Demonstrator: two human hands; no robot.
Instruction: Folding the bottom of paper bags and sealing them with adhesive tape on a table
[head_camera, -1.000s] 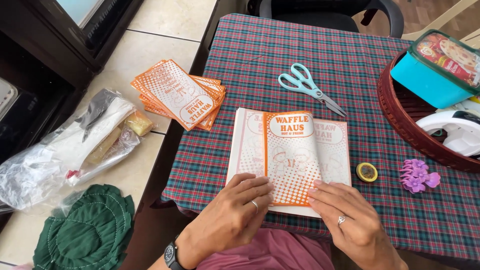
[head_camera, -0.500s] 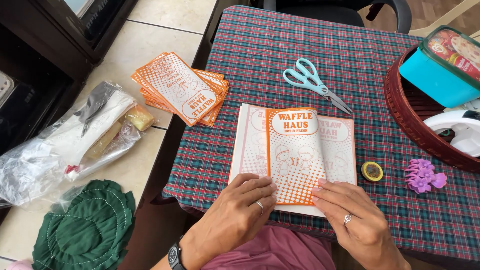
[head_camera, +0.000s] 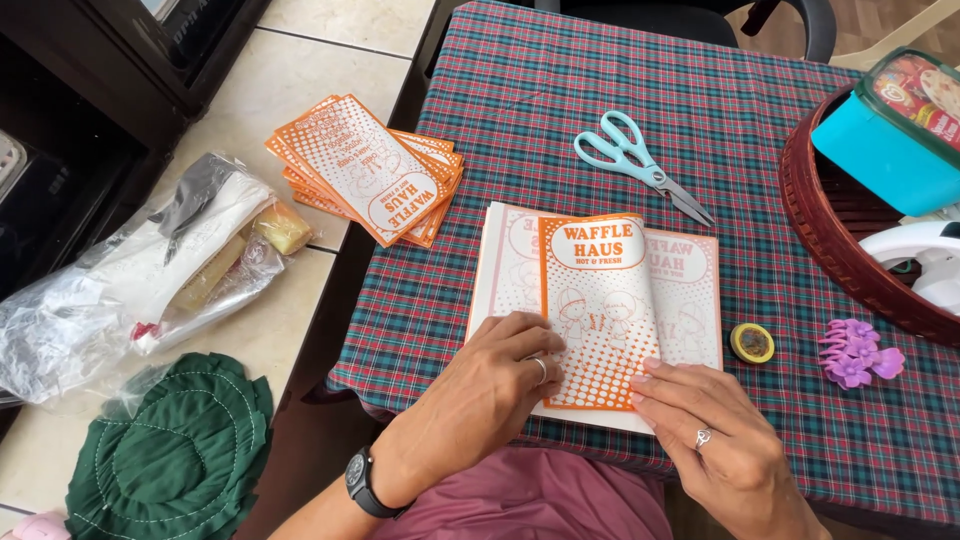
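An orange-and-white printed paper leaflet lies partly folded on the plaid tablecloth near the table's front edge. My left hand presses flat on its lower left part, fingers spread over the fold. My right hand, with a ring, rests fingertips on the leaflet's lower right corner. A stack of several folded orange leaflets sits at the table's left corner, hanging over the edge.
Light blue scissors lie behind the leaflet. A small yellow tape roll and a purple hair clip sit to the right. A red basket holds a teal box. On the floor are plastic bags and green cloth.
Both hands have shifted slightly on the leaflet, the right fingertips sliding along its lower edge. The view has moved a little; the leaflet stays in place.
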